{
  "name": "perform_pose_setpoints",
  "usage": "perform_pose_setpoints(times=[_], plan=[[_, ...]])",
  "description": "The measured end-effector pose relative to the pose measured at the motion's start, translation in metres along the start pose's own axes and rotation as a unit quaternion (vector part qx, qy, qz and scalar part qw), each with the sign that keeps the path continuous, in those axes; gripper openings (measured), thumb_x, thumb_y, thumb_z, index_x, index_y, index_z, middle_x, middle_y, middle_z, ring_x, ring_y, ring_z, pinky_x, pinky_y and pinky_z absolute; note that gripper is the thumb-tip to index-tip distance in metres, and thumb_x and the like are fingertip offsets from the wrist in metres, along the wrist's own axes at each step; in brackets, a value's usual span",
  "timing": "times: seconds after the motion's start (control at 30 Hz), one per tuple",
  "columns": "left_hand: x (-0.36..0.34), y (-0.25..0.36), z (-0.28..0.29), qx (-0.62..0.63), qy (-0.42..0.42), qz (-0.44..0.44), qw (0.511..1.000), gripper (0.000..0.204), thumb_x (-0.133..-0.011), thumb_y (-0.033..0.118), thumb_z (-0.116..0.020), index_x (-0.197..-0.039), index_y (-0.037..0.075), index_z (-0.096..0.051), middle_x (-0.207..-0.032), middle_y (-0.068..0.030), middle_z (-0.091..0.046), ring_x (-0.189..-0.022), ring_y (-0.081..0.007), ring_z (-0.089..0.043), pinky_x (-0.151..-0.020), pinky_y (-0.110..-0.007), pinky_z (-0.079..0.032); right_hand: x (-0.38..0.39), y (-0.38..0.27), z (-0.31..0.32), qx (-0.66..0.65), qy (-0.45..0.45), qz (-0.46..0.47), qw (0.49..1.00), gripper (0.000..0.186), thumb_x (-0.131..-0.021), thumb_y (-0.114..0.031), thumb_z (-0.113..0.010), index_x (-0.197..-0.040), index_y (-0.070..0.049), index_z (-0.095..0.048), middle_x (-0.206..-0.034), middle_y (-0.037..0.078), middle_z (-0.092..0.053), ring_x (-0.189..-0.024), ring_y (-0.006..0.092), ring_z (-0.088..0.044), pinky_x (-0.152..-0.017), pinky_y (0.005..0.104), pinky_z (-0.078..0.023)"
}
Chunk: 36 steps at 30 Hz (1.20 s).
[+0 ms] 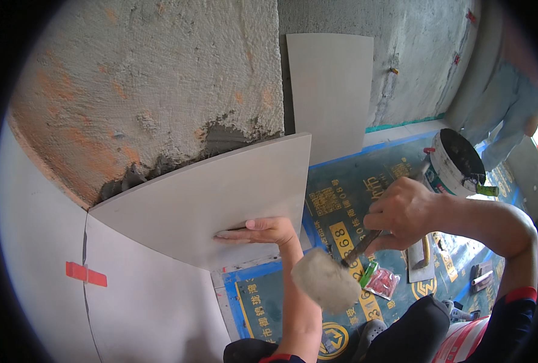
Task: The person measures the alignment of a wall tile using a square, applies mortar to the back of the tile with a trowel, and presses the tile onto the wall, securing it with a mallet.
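A large pale grey tile (196,193) stands low against the rough wall, with dark mortar (226,139) visible above and behind its top edge. My left hand (251,233) lies against the tile's lower middle, fingers extended. My right hand (396,215) grips the handle of a mallet whose pale, bulky head (323,279) hangs below it, in front of my left forearm. The left-hand wall is faced with pale tiles (142,290), and a strip of red tape (75,271) crosses a joint between them.
Another tile (329,91) leans at the back. A white bucket (438,178) of dark mix, a trowel (417,272) and a bag of red pieces (383,283) sit on the printed floor covering (263,311). A person's legs (493,121) are at the right back.
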<state>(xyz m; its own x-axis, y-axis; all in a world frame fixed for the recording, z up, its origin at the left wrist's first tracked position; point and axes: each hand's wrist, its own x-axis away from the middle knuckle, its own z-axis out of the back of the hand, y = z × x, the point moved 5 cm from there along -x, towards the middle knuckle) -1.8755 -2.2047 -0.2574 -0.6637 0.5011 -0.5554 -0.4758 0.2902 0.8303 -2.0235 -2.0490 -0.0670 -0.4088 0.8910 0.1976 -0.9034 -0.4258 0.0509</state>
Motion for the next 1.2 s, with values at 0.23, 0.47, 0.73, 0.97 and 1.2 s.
perform_pose_setpoints(times=[0.23,0.47,0.73,0.97,1.2], plan=[[0.006,0.000,-0.002,0.006,-0.006,0.028,1.000,0.075,-0.100,0.044,-0.022,-0.145,-0.012,0.000,-0.149,-0.0370,-0.002,-0.139,-0.0508,-0.012,-0.111,-0.058,-0.017,-0.022,0.022,-0.009,-0.102,0.151,-0.001,0.983,0.049,-0.086,-0.058,-0.057,-0.074,-0.011,-0.063,-0.066,0.010,-0.063,-0.063,0.0315,-0.063,-0.056,0.0429,-0.050],[-0.014,0.022,0.009,0.053,0.040,0.052,0.996,0.072,-0.100,0.042,-0.023,-0.145,-0.011,-0.006,-0.151,-0.0337,-0.005,-0.141,-0.0481,-0.007,-0.112,-0.057,-0.014,-0.031,0.025,0.000,-0.097,0.038,-0.084,0.991,0.052,-0.084,-0.061,-0.058,-0.076,-0.011,-0.068,-0.067,0.011,-0.064,-0.067,0.0314,-0.065,-0.061,0.0402,-0.051],[0.012,0.028,-0.003,0.075,0.031,0.071,0.994,0.071,-0.100,0.041,-0.024,-0.146,-0.011,-0.008,-0.152,-0.0322,-0.007,-0.142,-0.0466,-0.006,-0.112,-0.057,-0.013,-0.024,0.036,-0.007,-0.136,-0.007,-0.124,0.983,0.054,-0.081,-0.063,-0.058,-0.080,-0.011,-0.071,-0.072,0.011,-0.067,-0.069,0.0338,-0.065,-0.064,0.0426,-0.051],[0.003,0.004,-0.013,0.064,0.032,0.012,0.997,0.071,-0.100,0.041,-0.025,-0.146,-0.010,-0.009,-0.152,-0.0320,-0.008,-0.142,-0.0462,-0.007,-0.112,-0.057,-0.013,-0.029,0.022,-0.003,-0.174,0.023,-0.047,0.983,0.044,-0.075,-0.051,-0.073,-0.075,-0.007,-0.071,-0.064,0.011,-0.065,-0.060,0.0291,-0.065,-0.062,0.0389,-0.051],[0.004,-0.005,-0.001,0.055,0.030,0.044,0.997,0.071,-0.100,0.040,-0.026,-0.146,-0.010,-0.009,-0.152,-0.0318,-0.009,-0.142,-0.0458,-0.007,-0.112,-0.056,-0.014,-0.049,0.035,-0.018,-0.192,0.045,-0.093,0.976,0.035,-0.069,-0.037,-0.079,-0.062,-0.005,-0.067,-0.055,0.010,-0.060,-0.050,0.0191,-0.059,-0.055,0.0346,-0.047]])
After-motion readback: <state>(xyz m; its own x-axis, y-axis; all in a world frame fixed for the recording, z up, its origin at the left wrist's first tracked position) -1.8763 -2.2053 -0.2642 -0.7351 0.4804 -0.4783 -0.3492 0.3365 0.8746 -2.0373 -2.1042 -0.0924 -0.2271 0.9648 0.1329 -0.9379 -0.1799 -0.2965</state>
